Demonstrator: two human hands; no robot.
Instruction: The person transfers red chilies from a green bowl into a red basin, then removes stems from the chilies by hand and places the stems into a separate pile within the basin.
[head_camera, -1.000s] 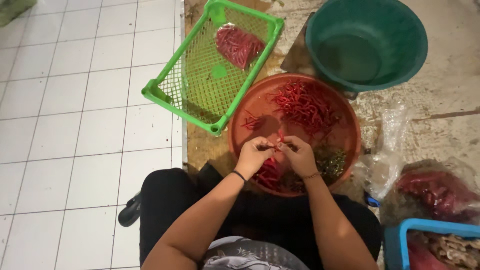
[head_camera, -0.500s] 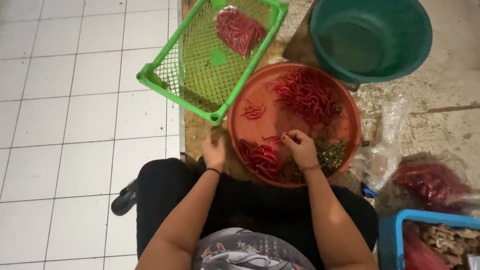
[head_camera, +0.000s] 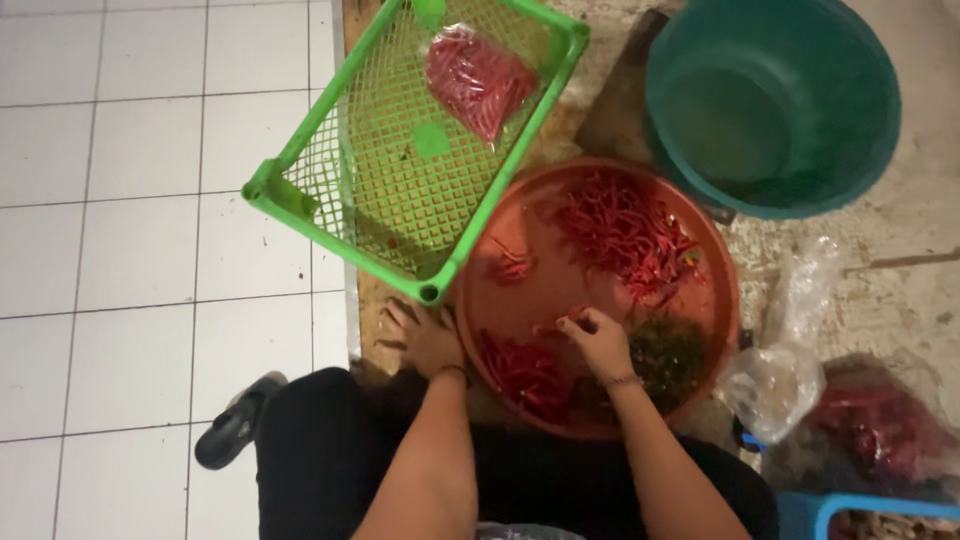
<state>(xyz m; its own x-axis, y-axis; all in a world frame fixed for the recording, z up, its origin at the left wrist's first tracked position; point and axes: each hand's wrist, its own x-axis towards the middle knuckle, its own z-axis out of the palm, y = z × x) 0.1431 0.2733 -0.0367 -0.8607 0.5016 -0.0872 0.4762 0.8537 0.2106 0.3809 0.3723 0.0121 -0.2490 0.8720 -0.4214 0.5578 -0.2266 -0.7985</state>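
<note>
Red chili pepper (head_camera: 560, 325), lying crosswise in the round reddish-brown plastic basin (head_camera: 720, 300), is pinched by right hand (head_camera: 598, 342) fingers; left hand (head_camera: 428, 338) rests spread, grasping nothing.

basins: 2 — red basin (head_camera: 715, 270), teal basin (head_camera: 870, 150) | green crate (head_camera: 300, 190): 1 | hands: 2 | sandal (head_camera: 232, 425): 1

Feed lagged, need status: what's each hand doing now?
Left hand: open, flat beside the red basin.
Right hand: pinching a red chili.
</note>
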